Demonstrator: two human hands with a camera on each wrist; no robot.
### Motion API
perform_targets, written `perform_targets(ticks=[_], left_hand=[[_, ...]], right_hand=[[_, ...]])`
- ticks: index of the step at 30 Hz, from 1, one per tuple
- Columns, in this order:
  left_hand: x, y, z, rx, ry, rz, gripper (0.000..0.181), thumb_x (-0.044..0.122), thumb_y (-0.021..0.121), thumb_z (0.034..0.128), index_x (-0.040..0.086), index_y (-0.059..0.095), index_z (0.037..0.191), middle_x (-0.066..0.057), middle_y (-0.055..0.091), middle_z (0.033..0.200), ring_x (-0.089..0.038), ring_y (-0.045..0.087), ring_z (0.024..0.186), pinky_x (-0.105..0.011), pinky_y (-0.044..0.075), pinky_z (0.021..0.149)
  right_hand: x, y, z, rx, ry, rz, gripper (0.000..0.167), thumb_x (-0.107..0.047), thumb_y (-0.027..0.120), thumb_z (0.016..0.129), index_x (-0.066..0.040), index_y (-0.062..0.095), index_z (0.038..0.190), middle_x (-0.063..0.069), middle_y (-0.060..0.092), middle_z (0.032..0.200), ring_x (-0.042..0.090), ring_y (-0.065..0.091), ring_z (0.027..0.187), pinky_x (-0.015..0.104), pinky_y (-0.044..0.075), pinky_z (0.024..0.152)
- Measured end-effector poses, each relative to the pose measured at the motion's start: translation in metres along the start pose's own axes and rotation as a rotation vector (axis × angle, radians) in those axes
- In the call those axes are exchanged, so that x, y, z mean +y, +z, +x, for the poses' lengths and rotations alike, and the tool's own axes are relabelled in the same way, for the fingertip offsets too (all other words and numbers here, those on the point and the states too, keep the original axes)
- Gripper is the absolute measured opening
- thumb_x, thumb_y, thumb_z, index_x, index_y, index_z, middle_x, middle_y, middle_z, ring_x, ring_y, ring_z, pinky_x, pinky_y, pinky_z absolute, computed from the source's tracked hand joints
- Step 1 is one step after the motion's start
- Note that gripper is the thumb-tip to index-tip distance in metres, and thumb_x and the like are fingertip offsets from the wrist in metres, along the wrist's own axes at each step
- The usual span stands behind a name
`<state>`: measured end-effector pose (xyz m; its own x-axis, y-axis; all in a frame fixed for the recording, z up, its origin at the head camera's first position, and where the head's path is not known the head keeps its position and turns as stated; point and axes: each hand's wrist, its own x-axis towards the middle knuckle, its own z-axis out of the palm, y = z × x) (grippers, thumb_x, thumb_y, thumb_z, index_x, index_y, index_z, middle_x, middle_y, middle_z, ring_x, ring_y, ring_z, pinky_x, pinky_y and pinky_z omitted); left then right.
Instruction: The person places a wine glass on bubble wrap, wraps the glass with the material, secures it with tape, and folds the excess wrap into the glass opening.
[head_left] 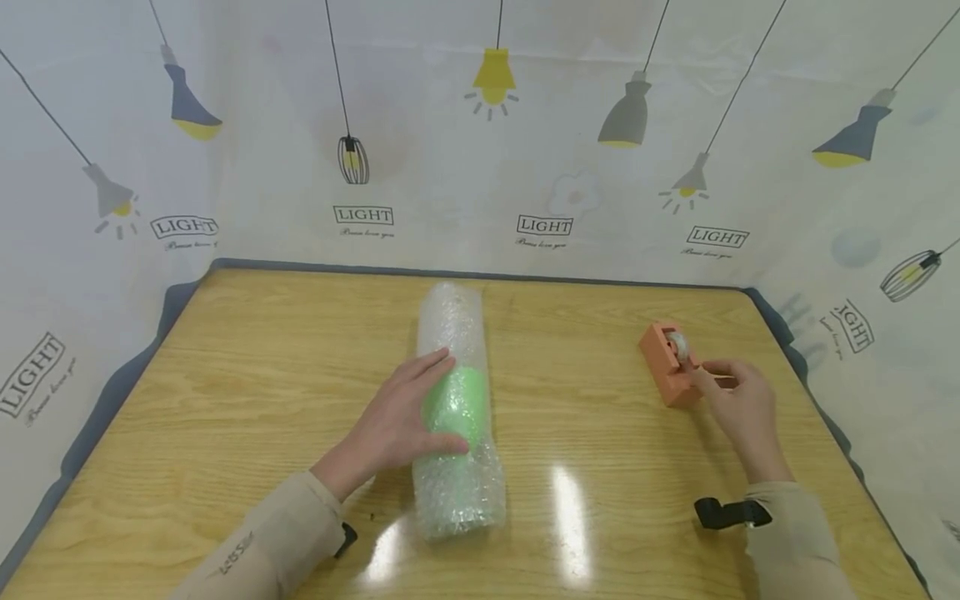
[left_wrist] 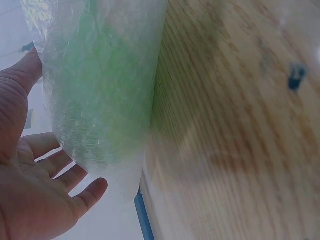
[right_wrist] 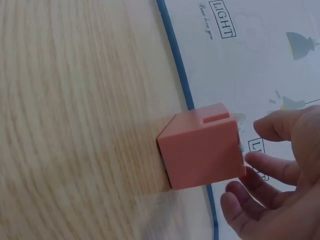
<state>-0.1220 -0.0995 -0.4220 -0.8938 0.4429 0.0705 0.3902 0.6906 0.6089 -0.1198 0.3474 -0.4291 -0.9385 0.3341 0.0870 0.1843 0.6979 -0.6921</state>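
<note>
A bubble-wrapped roll (head_left: 453, 500) with a green band (head_left: 461, 408) showing through the wrap lies lengthwise on the wooden table. The left hand (head_left: 397, 417) rests on its left side, thumb and fingers spread apart; the left wrist view shows the fingers (left_wrist: 55, 162) loosely bent along the bubble wrap (left_wrist: 100, 100). To the right, an orange tape dispenser (head_left: 663, 367) holds a roll of clear tape (head_left: 678, 344). The right hand (head_left: 738, 404) is at its front end. In the right wrist view, thumb and index finger stand apart beside the dispenser (right_wrist: 205, 155); whether they touch tape is unclear.
The wooden table (head_left: 300, 333) ends at a dark blue edge (head_left: 480, 274) at the back. Behind and beside it hangs a pale cloth (head_left: 442, 183) printed with lamps and the word LIGHT. Black straps (head_left: 727, 514) show at both wrists.
</note>
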Motion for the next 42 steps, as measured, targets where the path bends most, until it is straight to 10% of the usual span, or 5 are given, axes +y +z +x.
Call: perform_targets(ticks=[8,19,42], left_hand=[[0.000,0.001,0.000,-0.005,-0.004,-0.011,0.116,0.051,0.094,0.0682,0.010,0.036,0.161,-0.005,0.029,0.169,-0.037,0.028,0.153,-0.061,0.028,0.122],[0.000,0.000,-0.001,-0.006,-0.008,-0.012,0.115,0.050,0.093,0.0693,0.011,0.035,0.161,-0.005,0.028,0.169,-0.037,0.027,0.154,-0.062,0.028,0.122],[0.001,0.000,0.000,-0.004,-0.013,-0.026,0.115,0.049,0.094,0.0699,0.012,0.035,0.161,-0.004,0.028,0.170,-0.036,0.026,0.154,-0.062,0.030,0.121]], right_hand=[[0.003,0.001,0.001,-0.128,0.020,-0.059,0.057,-0.041,0.060,0.104,0.010,0.064,0.129,0.033,0.059,0.134,0.047,0.059,0.115,0.047,0.054,0.083],[-0.004,0.010,0.001,-0.122,0.072,-0.051,0.049,-0.035,0.067,0.100,0.009,0.068,0.119,0.031,0.052,0.136,0.041,0.057,0.110,0.030,0.047,0.070],[-0.018,0.017,0.001,-0.030,0.014,-0.115,0.036,-0.019,0.070,0.094,0.016,0.065,0.102,0.035,0.045,0.125,0.044,0.044,0.107,0.043,0.045,0.071]])
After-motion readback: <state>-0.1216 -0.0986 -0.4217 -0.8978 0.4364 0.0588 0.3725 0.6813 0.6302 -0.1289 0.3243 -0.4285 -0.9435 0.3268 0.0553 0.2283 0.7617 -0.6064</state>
